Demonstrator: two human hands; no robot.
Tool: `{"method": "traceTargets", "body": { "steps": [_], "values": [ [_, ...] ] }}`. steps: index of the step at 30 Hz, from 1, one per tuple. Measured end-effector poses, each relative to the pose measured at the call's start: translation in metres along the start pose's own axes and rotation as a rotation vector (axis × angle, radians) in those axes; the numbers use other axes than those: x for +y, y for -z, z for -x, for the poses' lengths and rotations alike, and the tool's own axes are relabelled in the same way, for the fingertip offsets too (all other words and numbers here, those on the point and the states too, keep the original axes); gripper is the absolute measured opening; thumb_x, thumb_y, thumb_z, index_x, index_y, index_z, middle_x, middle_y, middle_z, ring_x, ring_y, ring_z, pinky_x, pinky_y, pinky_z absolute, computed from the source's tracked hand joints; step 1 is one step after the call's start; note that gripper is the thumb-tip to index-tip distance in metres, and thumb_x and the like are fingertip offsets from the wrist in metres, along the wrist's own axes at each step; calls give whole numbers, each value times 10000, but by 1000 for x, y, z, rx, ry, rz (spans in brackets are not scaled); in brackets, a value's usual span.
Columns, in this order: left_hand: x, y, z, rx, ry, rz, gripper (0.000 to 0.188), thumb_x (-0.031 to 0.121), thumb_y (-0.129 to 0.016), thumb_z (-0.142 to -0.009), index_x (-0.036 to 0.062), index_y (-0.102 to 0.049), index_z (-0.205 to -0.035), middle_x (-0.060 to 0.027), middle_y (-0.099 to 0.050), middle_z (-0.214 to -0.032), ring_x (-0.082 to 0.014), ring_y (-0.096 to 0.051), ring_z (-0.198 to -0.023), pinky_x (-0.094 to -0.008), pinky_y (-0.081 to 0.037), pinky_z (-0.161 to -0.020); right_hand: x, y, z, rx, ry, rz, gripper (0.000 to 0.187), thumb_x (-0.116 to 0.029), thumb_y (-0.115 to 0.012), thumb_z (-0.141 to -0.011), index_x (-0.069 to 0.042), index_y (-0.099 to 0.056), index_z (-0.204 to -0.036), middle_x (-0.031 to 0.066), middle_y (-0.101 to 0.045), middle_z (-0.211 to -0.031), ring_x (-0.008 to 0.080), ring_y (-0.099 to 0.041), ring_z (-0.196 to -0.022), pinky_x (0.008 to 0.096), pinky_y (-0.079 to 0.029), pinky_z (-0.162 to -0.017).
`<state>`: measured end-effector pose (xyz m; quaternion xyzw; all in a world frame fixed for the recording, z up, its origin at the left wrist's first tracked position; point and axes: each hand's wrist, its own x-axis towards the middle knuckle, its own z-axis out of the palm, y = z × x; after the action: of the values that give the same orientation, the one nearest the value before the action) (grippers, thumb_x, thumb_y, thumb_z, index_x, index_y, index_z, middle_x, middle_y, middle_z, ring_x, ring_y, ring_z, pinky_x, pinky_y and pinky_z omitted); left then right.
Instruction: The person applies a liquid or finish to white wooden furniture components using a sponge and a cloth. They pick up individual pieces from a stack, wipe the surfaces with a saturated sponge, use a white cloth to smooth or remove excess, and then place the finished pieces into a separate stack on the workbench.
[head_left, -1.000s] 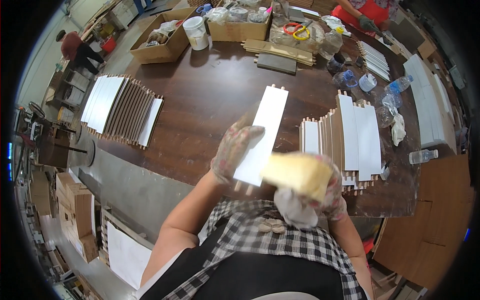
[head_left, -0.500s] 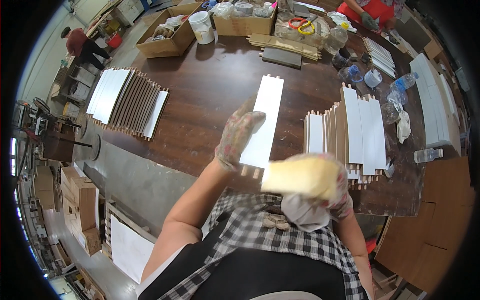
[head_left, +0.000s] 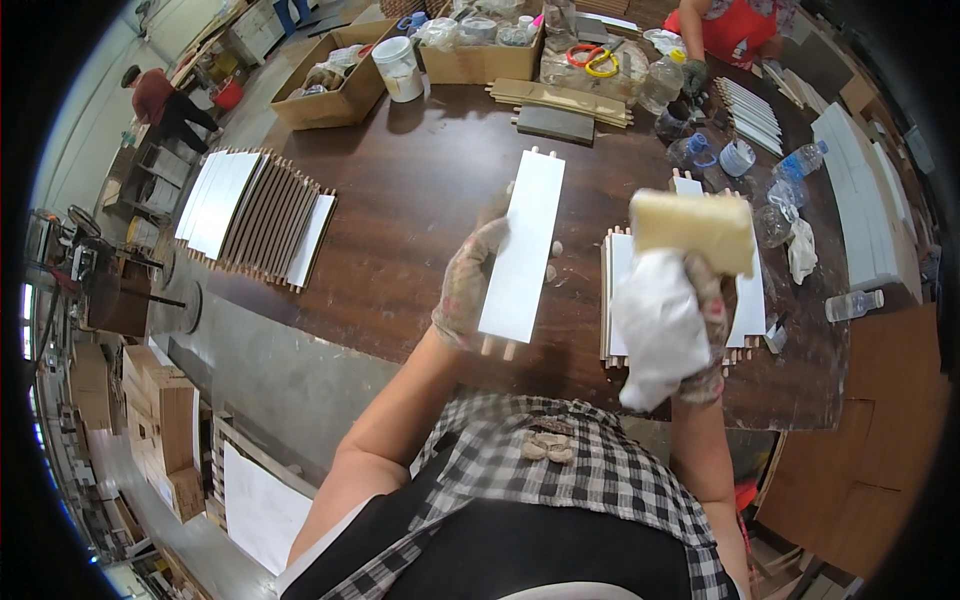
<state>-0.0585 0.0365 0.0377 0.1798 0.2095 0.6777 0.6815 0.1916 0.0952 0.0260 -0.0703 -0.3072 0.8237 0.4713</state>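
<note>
The left hand (head_left: 468,290) has its fingers pinching a white panel (head_left: 523,243) in the middle of the frame, the right hand (head_left: 690,320) grips a yellow sponge (head_left: 692,230) and white cloth (head_left: 655,335), so wiping the panel looks next.

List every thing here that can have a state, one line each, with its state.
Left hand: gloved, grip shut on white panel.
White panel: held up off the table, dowels sticking out both ends.
Right hand: gloved, grip shut on sponge and white cloth.
Sponge: raised, off the panel.
White cloth: bunched, hanging from the hand.
Panel stack: standing on edge on the table.
Bottle: lying down, capped.
</note>
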Motion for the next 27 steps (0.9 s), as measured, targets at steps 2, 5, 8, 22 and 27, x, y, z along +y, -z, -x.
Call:
{"method": "traceTargets", "body": {
  "steps": [2,5,8,22,27],
  "values": [
    [-9,1,1,8,-8,-53,454,167,-485,-897,49,-392,-1325,-151,-523,-1127,-287,-597,-912,-362,-549,-699,-3,-14,-15,137,185,16,436,-208,-516,-905,-22,-413,-1287,127,-502,-1234,230,-516,-1100,347,-460,-914],
    [-18,-15,5,147,54,-206,487,383,-402,-943,54,-429,-1301,-143,-582,-1112,-208,-609,-887,-336,-537,-722,18,-51,-29,54,392,350,464,-135,-574,-862,-50,-412,-1288,164,-482,-1236,280,-507,-1112,383,-485,-889],
    [-35,8,7,-116,-142,-316,517,373,-420,-940,47,-362,-1337,-133,-527,-1199,-235,-557,-1026,-358,-489,-855,61,-92,-43,-125,729,1097,645,-141,-748,-698,-131,-456,-1273,173,-453,-1256,283,-512,-1101,374,-497,-863],
    [7,-34,41,201,180,-108,459,400,-415,-949,14,-505,-1181,-122,-621,-917,-172,-620,-771,-260,-537,-677,-4,-76,-123,2,751,956,539,-37,-661,-719,-32,-445,-1213,125,-463,-1150,212,-485,-1080,309,-472,-858],
    [-3,-19,37,31,151,-9,399,336,-415,-960,21,-504,-1188,-108,-622,-957,-153,-617,-810,-248,-537,-683,28,-79,-114,-188,942,1429,725,-124,-717,-610,-83,-427,-1274,158,-472,-1203,311,-458,-1121,381,-391,-955]
  ]
}}
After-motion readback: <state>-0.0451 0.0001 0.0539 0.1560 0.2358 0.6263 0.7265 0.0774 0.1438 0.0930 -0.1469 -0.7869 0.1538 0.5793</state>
